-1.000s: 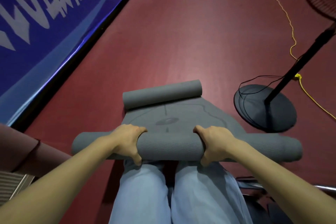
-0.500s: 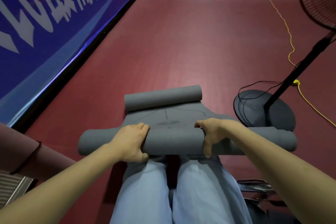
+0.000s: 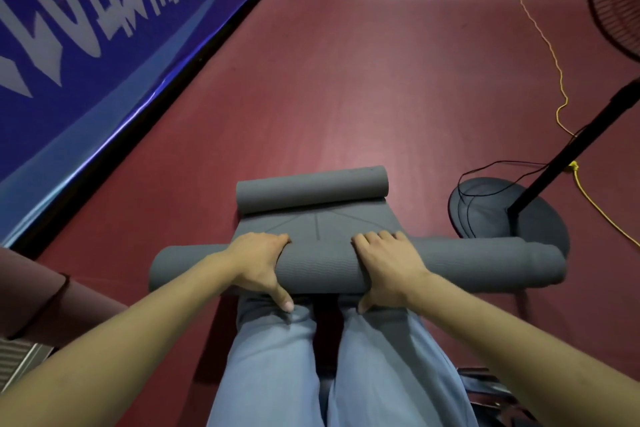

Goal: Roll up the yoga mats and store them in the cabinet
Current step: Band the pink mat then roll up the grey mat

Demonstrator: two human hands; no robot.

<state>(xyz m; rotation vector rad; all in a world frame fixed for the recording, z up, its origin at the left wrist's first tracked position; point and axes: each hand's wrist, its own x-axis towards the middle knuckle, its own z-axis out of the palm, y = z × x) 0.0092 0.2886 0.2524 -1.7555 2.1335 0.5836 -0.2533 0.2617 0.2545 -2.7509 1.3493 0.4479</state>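
Our left hand [image 3: 258,262] and right hand [image 3: 388,265] grip the near grey foam mat roll [image 3: 318,269]; soft, springy, best held mid-roll.

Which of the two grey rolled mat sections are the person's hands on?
The nearer, longer grey roll, by the knees: left hand and right hand curl over it. The shorter far roll lies untouched.

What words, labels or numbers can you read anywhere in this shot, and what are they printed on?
Blue banner: large white characters, cropped and motion-blurred, not readable.
Yoga mat: only printed alignment lines, no words.
Fan base: no label to be seen.
No numbers or brand names can be read anywhere.
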